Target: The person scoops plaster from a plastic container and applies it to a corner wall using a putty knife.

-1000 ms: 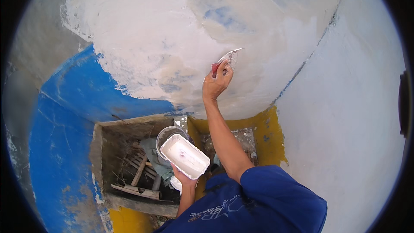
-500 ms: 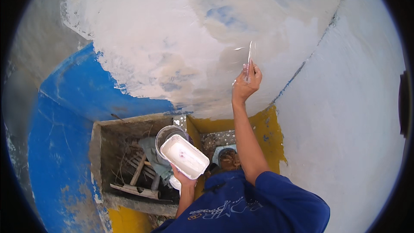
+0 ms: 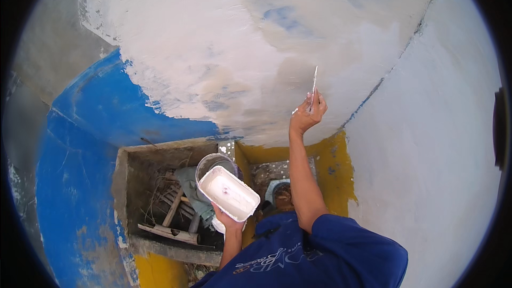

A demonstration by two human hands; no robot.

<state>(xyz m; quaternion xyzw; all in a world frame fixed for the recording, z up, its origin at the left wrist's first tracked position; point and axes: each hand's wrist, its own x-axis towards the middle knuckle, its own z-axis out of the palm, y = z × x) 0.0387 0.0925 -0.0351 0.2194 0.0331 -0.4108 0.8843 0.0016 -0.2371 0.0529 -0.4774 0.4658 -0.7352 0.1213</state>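
My right hand [image 3: 309,113] is raised before the wall and closed round a putty knife [image 3: 314,82]. Its blade points up and shows nearly edge-on, with white paste along it. Whether the blade touches the wall cannot be made out. White smears mark my fingers. Lower down, my left hand [image 3: 230,221] grips a white rectangular tub [image 3: 246,209] from beneath and the side. Inside the tub, white paste [image 3: 226,192] coats the bottom and walls. The wall [image 3: 176,37] ahead carries an uneven white coat, with grey damp-looking patches and a spot of blue showing through.
Beneath the tub stands a round bucket [image 3: 209,163], partly hidden. A concrete trough [image 3: 121,181] at the left holds sticks, a split bamboo piece [image 3: 169,233] and a grey-green cloth [image 3: 191,186]. Blue wall [image 3: 80,144] lies left; a yellow-painted part [image 3: 336,170] and a pale side wall [image 3: 421,170] lie right.
My right hand and the putty knife have come slightly down and to the right. My left hand holds the tub in nearly the same place. The view has shifted a little.
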